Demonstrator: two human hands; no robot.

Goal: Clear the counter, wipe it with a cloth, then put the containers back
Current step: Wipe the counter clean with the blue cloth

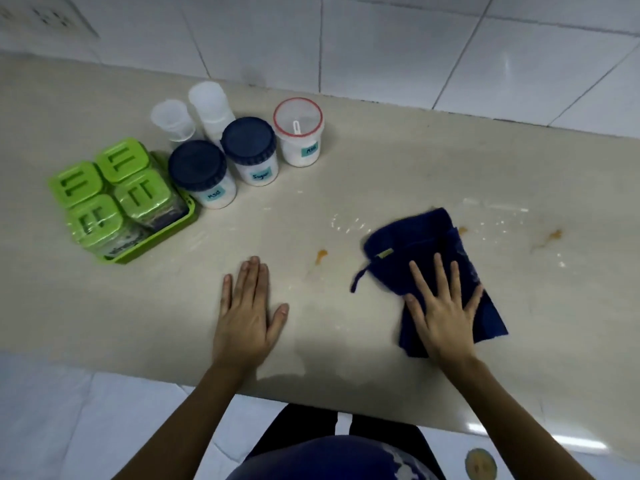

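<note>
A dark blue cloth (pixel 415 251) lies on the beige counter (pixel 381 174) at centre right. My right hand (pixel 441 306) presses flat on its near part, fingers spread. My left hand (pixel 247 306) rests flat on the bare counter, holding nothing. The containers stand grouped at the back left: two blue-lidded jars (pixel 199 173) (pixel 250 148), a red-rimmed clear tub (pixel 299 131), two clear white containers (pixel 173 119) (pixel 211 105), and a green tray (pixel 152 237) with several green-lidded jars (pixel 114 188).
Orange stains (pixel 321 255) (pixel 554 235) and white powder streaks (pixel 346 223) mark the counter around the cloth. A white tiled wall (pixel 381 46) runs behind the counter. The counter's near edge crosses just in front of my body.
</note>
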